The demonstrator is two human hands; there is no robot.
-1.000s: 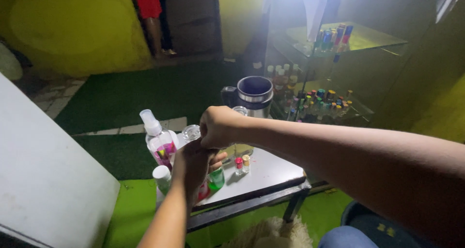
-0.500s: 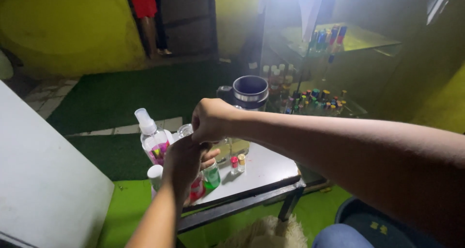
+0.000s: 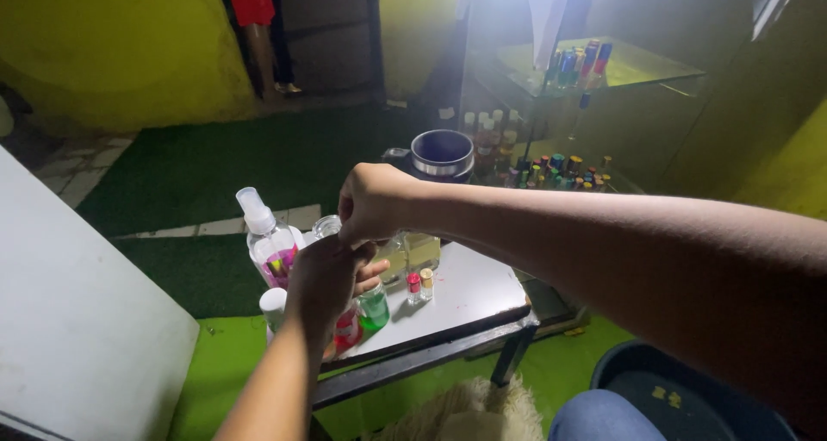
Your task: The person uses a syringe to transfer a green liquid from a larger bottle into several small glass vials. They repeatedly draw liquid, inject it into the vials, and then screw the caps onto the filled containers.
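Observation:
My left hand is curled over the small grey table, its back toward me, closed around a small item that it hides. My right hand reaches in from the right, and its fingertips pinch down at the top of the left fist. Just below the left hand stand a green bottle and a red bottle. A clear spray bottle with pink liquid and a glass jar rim sit to the left. Two tiny vials stand to the right.
A clear bottle of yellowish liquid and a purple-lined pot sit behind the hands. Glass shelves with several small bottles stand at the back right. A white board is at left and a dark bucket at bottom right. A person stands far back.
Both hands stay together over the table in the same pose. The view has shifted only slightly.

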